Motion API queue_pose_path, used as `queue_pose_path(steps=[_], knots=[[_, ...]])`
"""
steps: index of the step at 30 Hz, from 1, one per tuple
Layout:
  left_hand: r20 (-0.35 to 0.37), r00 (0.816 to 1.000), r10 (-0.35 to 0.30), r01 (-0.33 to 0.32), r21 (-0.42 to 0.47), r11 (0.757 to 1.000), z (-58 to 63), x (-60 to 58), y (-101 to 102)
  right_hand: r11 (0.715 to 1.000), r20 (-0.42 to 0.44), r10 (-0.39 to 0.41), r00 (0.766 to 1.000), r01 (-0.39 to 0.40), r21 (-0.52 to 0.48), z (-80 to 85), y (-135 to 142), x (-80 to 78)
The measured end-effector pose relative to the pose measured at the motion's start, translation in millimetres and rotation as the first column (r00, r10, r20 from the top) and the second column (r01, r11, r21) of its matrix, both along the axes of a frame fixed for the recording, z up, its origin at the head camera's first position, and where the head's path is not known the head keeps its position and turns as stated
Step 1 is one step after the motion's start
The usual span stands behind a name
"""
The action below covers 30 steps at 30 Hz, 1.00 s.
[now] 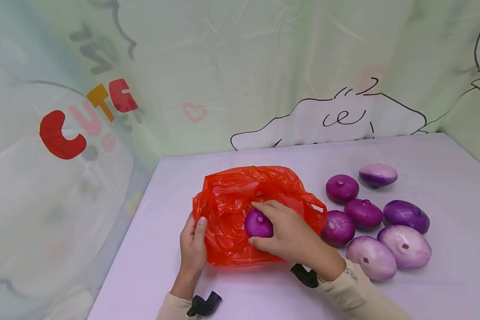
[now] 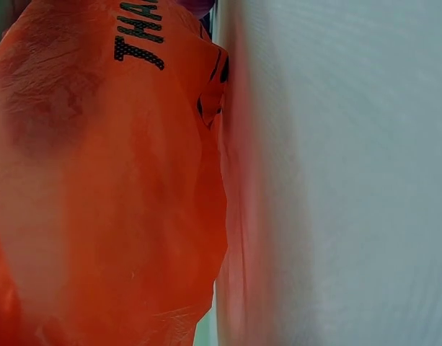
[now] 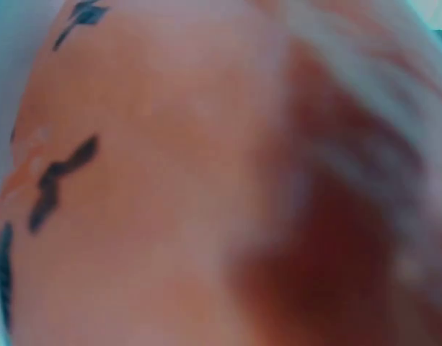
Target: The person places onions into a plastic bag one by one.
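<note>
In the head view a red plastic bag [image 1: 228, 249] lies on the table with its mouth spread wide. My left hand [image 1: 194, 246] grips its left edge, thumb on the near side and fingers partly hidden behind the plastic. Over the bag's mouth, my right hand [image 1: 290, 231] holds a purple onion [image 1: 258, 223] between thumb and fingers. The left wrist view is half filled by the bag's side [image 2: 134, 202] with black lettering. Blurred red plastic [image 3: 148, 187] with dark print covers most of the right wrist view; neither wrist view shows a hand clearly.
Right of the bag sit several whole purple onions [image 1: 342, 188] and paler oval onion-like pieces [image 1: 371, 258]. The nearest onion [image 1: 338, 227] is right beside the bag's right side. Behind the white table [image 1: 144, 275] hangs a printed curtain [image 1: 224, 66].
</note>
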<state>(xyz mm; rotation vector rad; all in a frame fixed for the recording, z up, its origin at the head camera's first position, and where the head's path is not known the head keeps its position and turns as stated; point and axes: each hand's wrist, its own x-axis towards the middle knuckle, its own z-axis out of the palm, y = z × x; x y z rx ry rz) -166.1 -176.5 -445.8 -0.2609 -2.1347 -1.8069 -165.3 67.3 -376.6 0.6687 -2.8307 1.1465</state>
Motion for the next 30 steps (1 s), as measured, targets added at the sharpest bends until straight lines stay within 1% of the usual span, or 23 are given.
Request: queue_pose_path(steps=[11, 23, 30], knots=[[-0.004, 1.000, 0.019, -0.019, -0.024, 1.000, -1.1, -0.2, 0.1, 0.999, 0.025, -0.003, 1.000, 0.002, 0.035, -10.3, -4.9, -3.1], [-0.001, 1.000, 0.023, -0.023, -0.015, 1.000, -1.6, -0.6, 0.1, 0.998, 0.049, -0.009, 0.999, 0.006, 0.061, -22.3, -8.7, -5.2], [-0.001, 1.000, 0.016, -0.016, -0.024, 1.000, -2.3, -0.6, 0.1, 0.997, 0.053, -0.006, 0.999, 0.002, 0.082, -25.2, -11.3, -5.2]])
